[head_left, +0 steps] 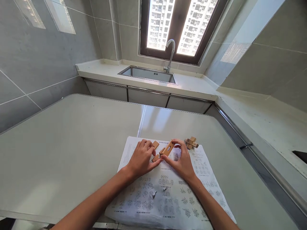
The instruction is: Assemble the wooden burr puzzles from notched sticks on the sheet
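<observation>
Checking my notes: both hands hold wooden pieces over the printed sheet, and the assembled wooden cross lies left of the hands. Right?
Not quite. The head view shows the wooden cross right of the hands, beside the right hand. The left hand, wooden pieces and printed sheet match.

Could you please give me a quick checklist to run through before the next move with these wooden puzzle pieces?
1. Slotted wooden piece held by the right hand: ok, fingers pinch it above the sheet.
2. Left hand steadying the loose wooden pieces: ok, fingertips rest on them.
3. Instruction sheet lying flat on the table: ok, though its near edge overhangs the table edge.
4. Assembled wooden cross out of the way: ok, it sits apart at the sheet's far right corner.
5. Slot lined up with its mating piece: cannot tell, the fingers hide the joint.
</observation>
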Demonstrator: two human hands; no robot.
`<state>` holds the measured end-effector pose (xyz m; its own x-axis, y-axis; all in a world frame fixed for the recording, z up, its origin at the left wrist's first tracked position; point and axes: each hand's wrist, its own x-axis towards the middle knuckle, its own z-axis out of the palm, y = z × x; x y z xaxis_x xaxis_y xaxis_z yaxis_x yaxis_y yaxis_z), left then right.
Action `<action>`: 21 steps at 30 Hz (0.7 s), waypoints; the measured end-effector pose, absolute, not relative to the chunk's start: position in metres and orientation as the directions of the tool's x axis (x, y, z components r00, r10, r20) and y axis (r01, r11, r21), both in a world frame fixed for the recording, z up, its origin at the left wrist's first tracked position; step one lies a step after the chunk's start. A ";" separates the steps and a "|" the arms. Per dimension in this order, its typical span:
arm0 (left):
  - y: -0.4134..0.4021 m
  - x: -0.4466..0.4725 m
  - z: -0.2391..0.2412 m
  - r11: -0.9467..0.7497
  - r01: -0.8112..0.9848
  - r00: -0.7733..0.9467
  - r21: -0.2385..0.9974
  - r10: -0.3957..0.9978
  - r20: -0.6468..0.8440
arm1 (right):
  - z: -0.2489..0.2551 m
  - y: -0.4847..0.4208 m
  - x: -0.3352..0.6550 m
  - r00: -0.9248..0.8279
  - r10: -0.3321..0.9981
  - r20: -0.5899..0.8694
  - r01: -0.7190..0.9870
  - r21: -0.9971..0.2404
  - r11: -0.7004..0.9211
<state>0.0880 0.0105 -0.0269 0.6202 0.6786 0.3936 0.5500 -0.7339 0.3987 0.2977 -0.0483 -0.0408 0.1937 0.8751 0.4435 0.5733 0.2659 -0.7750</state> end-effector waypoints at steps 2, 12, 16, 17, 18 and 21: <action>0.010 0.088 -0.028 -0.734 0.527 0.627 0.428 0.676 0.387 | -0.042 -0.048 0.299 0.236 0.883 0.405 0.505 -0.828 0.245; 0.007 0.091 -0.016 -0.581 0.381 0.537 0.719 0.772 0.340 | -0.041 -0.043 0.307 0.270 0.955 0.124 -0.140 -0.976 0.166; 0.005 0.091 -0.008 -0.263 0.222 0.521 0.939 0.846 0.114 | -0.037 -0.045 0.309 0.142 0.986 0.084 -0.314 -0.941 0.125; 0.005 0.092 -0.008 -0.186 0.173 0.539 0.967 0.840 0.066 | -0.036 -0.045 0.310 0.122 0.989 0.089 -0.329 -0.936 0.125; 0.004 0.092 -0.008 -0.108 0.125 0.564 0.986 0.825 0.019 | -0.035 -0.045 0.310 0.107 0.990 0.097 -0.332 -0.935 0.127; 0.005 0.094 -0.011 0.099 0.020 0.626 0.995 0.774 -0.090 | -0.033 -0.045 0.310 0.080 0.988 0.130 -0.277 -0.950 0.147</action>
